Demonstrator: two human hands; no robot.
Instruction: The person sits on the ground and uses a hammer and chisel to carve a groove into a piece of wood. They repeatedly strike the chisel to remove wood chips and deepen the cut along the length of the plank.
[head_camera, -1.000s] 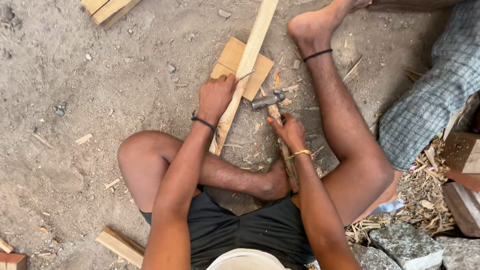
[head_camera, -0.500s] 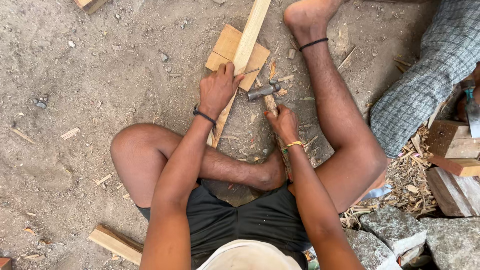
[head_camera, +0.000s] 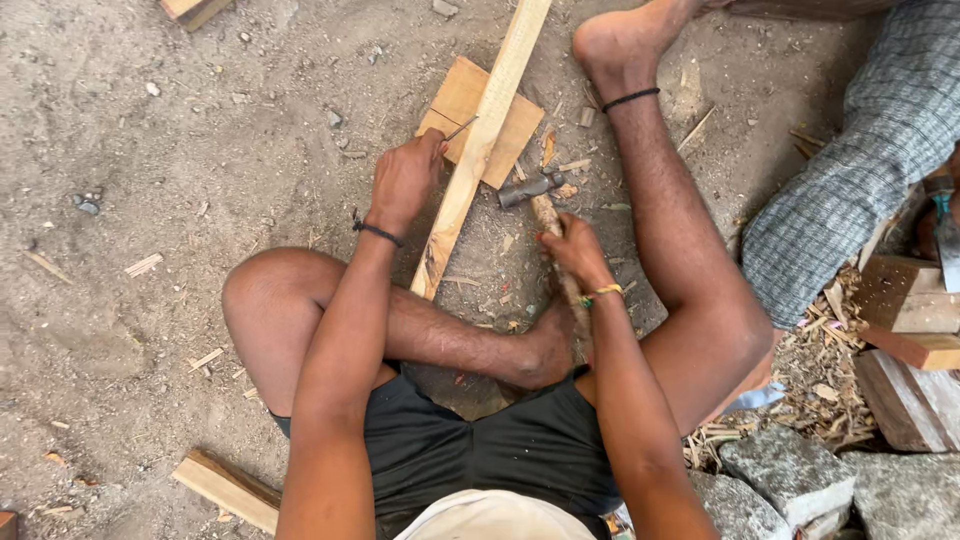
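I sit on bare ground with my legs spread. A long wooden strip (head_camera: 486, 130) lies slanted across a flat square wood piece (head_camera: 462, 98). My left hand (head_camera: 404, 180) rests against the strip's left edge and pinches a thin nail (head_camera: 460, 129) that points at the strip. My right hand (head_camera: 574, 250) grips the wooden handle of a hammer (head_camera: 532, 189), whose dark metal head hovers low just right of the strip.
Another person in a checked cloth (head_camera: 880, 130) sits at the right beside wood blocks (head_camera: 915, 320) and shavings. Grey stones (head_camera: 780, 470) lie at lower right. A wood offcut (head_camera: 225, 487) lies by my left hip, another (head_camera: 190, 10) at the top.
The hammer stays low beside the strip, its head shifting slightly. My left hand keeps hold of the nail at the strip. The camera view has tilted a little.
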